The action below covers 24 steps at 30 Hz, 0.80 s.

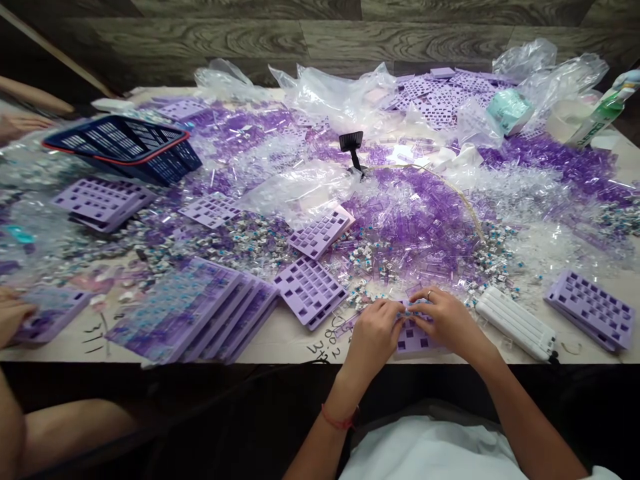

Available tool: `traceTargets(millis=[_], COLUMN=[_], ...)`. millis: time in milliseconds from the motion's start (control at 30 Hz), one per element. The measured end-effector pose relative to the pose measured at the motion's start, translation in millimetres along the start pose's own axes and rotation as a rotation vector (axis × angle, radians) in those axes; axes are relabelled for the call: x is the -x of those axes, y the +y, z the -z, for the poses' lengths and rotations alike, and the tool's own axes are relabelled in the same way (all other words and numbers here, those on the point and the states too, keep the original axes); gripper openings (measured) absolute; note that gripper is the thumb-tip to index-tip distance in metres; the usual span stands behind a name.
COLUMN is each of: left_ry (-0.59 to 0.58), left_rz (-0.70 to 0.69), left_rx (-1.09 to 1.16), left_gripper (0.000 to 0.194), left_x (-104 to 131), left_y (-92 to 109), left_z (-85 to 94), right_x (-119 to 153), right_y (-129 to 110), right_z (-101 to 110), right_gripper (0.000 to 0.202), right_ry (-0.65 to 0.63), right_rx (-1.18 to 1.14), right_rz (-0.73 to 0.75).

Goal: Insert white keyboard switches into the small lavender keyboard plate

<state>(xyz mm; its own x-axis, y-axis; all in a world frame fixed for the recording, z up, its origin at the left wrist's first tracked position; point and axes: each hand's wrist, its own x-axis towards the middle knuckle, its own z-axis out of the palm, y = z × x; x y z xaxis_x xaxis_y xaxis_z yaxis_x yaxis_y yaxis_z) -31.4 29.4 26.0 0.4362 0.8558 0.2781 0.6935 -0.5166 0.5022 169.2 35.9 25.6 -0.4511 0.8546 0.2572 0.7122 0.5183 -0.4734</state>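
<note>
My left hand (pixel 379 332), with a red cord bracelet at the wrist, rests at the near edge of the table over a purple keyboard case (pixel 413 339) with square holes. My right hand (pixel 447 319), wearing a ring, leans over the same case from the other side. The fingers of both hands are closed and their tips almost meet along its far edge. Small blue-and-white keyboard switches show around the fingertips, but the exact pieces pinched there are hidden. More loose switches (pixel 367 293) lie just beyond the hands.
Heaps of clear and purple plastic pieces (pixel 400 213) cover the middle. A white bar-shaped device (pixel 517 325) and stacked purple cases (pixel 590 308) are at right. Filled cases (pixel 200 313) and a blue basket (pixel 135 150) stand left. A co-worker's hand (pixel 14 315) touches another case.
</note>
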Motion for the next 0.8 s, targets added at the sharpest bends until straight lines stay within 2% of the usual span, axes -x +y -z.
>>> traceTargets(millis=[267, 533, 700, 800], left_ry=[-0.04, -0.157, -0.274, -0.292], left_rz=[0.015, 0.047, 0.107, 0.115], left_rx=[-0.096, -0.253, -0.306, -0.359], left_gripper=[0.011, 0.035, 0.03, 0.031], left_x=[-5, -24, -35, -35], left_y=[5, 15, 19, 23], left_z=[1.7, 0.1, 0.6, -0.9], right_x=[-2, -19, -28, -27], right_y=[2, -2, -4, -6], right_z=[-1, 6, 5, 1], right_gripper=[0.017, 0.013, 0.015, 0.016], right_ry=[-0.027, -0.183, -0.216, -0.228], right_rx=[-0.011, 0.104, 0.173, 0.207], right_rz=[0.004, -0.022, -0.015, -0.017])
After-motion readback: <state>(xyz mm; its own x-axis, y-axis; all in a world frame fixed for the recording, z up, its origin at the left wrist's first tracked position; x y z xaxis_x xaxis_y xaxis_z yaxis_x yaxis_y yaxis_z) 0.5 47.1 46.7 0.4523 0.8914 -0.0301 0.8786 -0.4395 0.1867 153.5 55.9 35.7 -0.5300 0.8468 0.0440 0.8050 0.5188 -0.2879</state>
